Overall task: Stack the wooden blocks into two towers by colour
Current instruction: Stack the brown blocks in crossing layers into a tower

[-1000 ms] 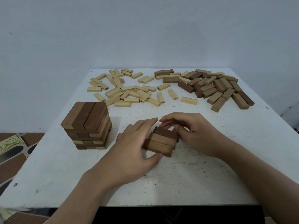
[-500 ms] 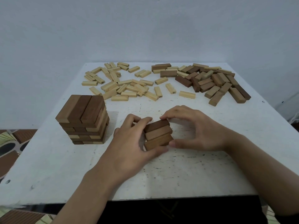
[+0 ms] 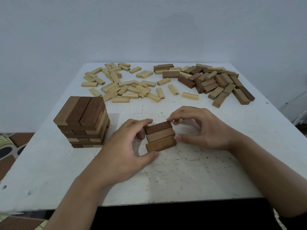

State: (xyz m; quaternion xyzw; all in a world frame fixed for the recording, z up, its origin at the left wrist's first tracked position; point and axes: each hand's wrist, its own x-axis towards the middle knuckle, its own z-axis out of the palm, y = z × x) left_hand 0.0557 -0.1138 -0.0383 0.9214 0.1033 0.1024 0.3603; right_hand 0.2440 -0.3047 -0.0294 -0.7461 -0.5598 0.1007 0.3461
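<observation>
Dark blocks (image 3: 160, 136): brown wood, smooth, matt.
Pale blocks (image 3: 126, 87): light wood, smooth.
Tabletop (image 3: 191, 171): white, matt, speckled.

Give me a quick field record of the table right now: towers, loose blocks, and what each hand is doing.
surface: white table, speckled top
tower built: one brown tower, near left, top layer three blocks side by side
second tower: none in view yet
being handled: three brown blocks side by side, between both hands
left hand: grips the row from its left side
right hand: pinches its right end
loose pale blocks: scattered far centre-left
loose brown blocks: heap far right, a few pale ones mixed in
</observation>
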